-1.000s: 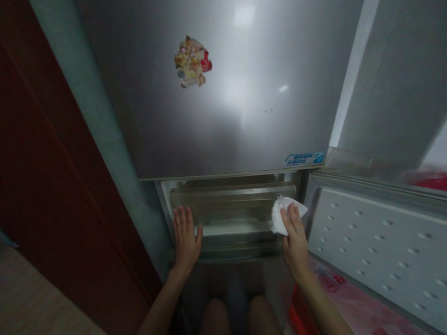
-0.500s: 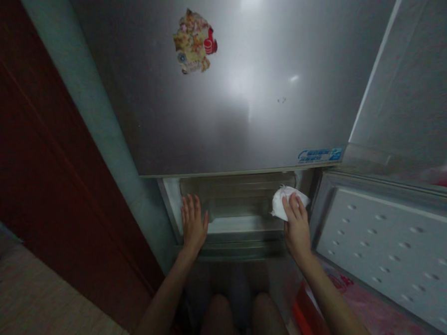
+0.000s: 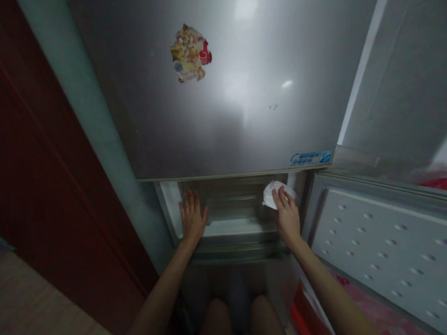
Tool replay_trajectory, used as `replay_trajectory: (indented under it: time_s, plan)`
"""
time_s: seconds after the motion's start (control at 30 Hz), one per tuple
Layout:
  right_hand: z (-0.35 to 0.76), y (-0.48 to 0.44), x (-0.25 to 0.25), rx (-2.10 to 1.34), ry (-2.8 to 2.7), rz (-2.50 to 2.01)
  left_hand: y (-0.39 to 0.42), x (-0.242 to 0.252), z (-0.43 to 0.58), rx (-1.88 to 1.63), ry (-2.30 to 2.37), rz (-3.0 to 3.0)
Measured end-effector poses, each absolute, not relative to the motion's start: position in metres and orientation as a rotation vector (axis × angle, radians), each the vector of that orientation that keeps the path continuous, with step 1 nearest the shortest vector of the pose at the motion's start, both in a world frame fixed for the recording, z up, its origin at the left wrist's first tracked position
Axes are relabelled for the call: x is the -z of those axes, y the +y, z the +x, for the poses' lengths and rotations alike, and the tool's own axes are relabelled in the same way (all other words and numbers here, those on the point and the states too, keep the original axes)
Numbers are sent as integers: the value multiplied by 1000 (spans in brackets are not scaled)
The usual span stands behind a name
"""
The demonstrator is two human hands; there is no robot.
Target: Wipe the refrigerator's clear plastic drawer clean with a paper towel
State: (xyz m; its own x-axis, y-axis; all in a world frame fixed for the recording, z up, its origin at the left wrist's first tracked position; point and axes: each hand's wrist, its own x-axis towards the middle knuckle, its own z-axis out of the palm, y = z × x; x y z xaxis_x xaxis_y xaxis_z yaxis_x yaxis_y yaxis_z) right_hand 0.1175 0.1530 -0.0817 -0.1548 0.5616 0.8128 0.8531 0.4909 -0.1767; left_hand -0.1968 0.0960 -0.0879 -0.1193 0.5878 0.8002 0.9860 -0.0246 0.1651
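Observation:
I face a silver fridge whose lower compartment is open. My left hand (image 3: pixel 191 217) lies flat with fingers spread on the front of a clear drawer (image 3: pixel 233 207) inside that compartment. My right hand (image 3: pixel 286 215) presses a crumpled white cloth (image 3: pixel 273 193) against the drawer's right end, fingers on top of the cloth. Both hands reach into the opening under the closed upper door (image 3: pixel 227 87).
The open lower door (image 3: pixel 381 244), white with rows of dimples, swings out on the right. A colourful sticker (image 3: pixel 190 53) sits on the upper door. A dark red door (image 3: pixel 32 162) stands left, with wooden floor (image 3: pixel 32 307) below. My knees (image 3: pixel 239 321) and a red-pink object (image 3: pixel 366 310) are at the bottom.
Both hands have pushed farther into the compartment with the drawer. The cloth has shifted up and slightly left under my right hand.

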Motion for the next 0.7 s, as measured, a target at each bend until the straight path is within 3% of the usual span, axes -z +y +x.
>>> replay_trajectory:
  time_s: [0.7]
  plan:
    - [124,164,72,483,-1962,-1292,99,83,-199,1017,-1753,-1716]
